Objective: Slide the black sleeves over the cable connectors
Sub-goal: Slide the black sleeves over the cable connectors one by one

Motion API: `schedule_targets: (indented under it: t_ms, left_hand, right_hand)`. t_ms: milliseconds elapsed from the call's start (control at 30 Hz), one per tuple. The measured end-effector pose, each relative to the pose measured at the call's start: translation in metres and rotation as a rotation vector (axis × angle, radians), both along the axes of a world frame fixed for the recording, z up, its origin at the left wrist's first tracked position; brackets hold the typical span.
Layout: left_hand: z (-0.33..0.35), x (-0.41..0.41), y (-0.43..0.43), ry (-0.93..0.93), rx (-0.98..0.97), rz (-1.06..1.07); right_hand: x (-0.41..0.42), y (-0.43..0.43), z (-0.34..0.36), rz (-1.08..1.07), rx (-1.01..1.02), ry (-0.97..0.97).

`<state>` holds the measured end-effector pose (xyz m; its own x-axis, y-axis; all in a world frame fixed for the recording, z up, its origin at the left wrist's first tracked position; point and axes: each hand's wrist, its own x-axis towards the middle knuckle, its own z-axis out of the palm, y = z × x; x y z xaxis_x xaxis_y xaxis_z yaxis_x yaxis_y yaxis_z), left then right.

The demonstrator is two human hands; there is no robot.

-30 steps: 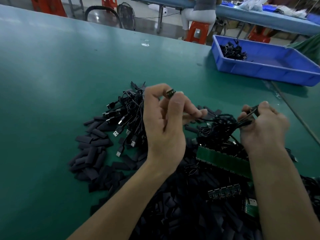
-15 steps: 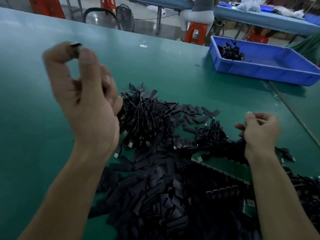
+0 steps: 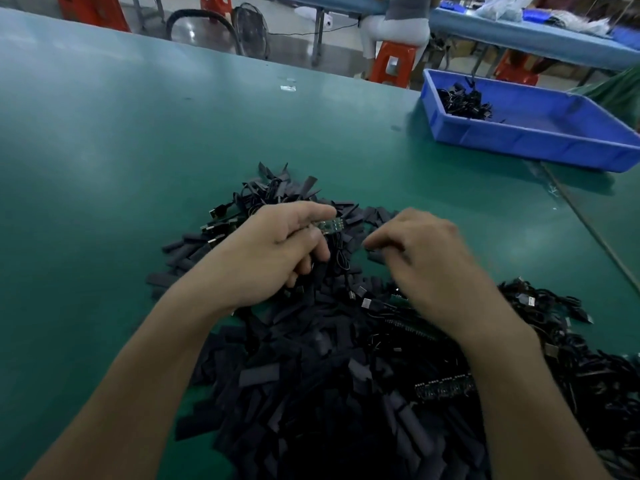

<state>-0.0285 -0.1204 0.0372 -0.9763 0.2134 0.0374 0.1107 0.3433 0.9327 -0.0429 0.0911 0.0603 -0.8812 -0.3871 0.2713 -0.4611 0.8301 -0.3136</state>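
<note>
The left hand pinches a small green connector board between thumb and forefinger, over the heap of black sleeves on the counter. The right hand, blurred, curls just beside it; whether it grips anything cannot be told.

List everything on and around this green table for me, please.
table: one, green, under everything
black sleeves: many, black, heaped centre and near
cables: many, black with metal plugs, tangled right and behind the hands
small circuit board: one, green, in the left hand's pinch
tray: one, blue, far right, black cables inside
stools: several, orange, floor beyond the table
left hand: one, pinches the board
right hand: one, fingers curled above the pile, blurred
</note>
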Motion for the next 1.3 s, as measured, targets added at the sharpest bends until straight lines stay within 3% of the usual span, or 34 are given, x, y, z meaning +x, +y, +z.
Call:
schedule_targets:
  t_ms: [100, 233, 467, 600, 700, 867, 1067, 1300]
  left_hand:
    - [-0.002, -0.003, 0.001, 0.011, -0.029, 0.008]
    - [-0.007, -0.006, 0.001, 0.003, -0.046, 0.063]
    - [-0.01, -0.008, -0.002, 0.044, -0.044, 0.089]
    - [-0.011, -0.006, -0.004, 0.089, -0.076, 0.086]
    - [-0.011, -0.007, -0.004, 0.124, -0.082, 0.084]
    - [-0.014, -0.008, -0.002, 0.108, -0.088, 0.086]
    - [-0.014, -0.006, 0.003, 0.11, -0.067, 0.093]
    - [-0.014, -0.005, 0.005, 0.133, -0.102, 0.106]
  right_hand:
    - [0.005, -0.016, -0.01, 0.155, 0.133, -0.22]
    - [0.002, -0.017, -0.03, 0.107, 0.418, -0.405]
    - [0.004, -0.008, -0.05, 0.129, 0.335, -0.381]
    - [0.004, -0.006, -0.048, 0.144, 0.218, -0.426]
    - [0.005, -0.002, -0.04, 0.133, -0.012, -0.511]
    - [0.009, 0.0, -0.034, 0.036, -0.447, -0.425]
    - [0.008, -0.004, -0.034, 0.008, -0.771, -0.365]
    - [0.006, -0.005, -0.035, -0.016, -0.895, -0.282]
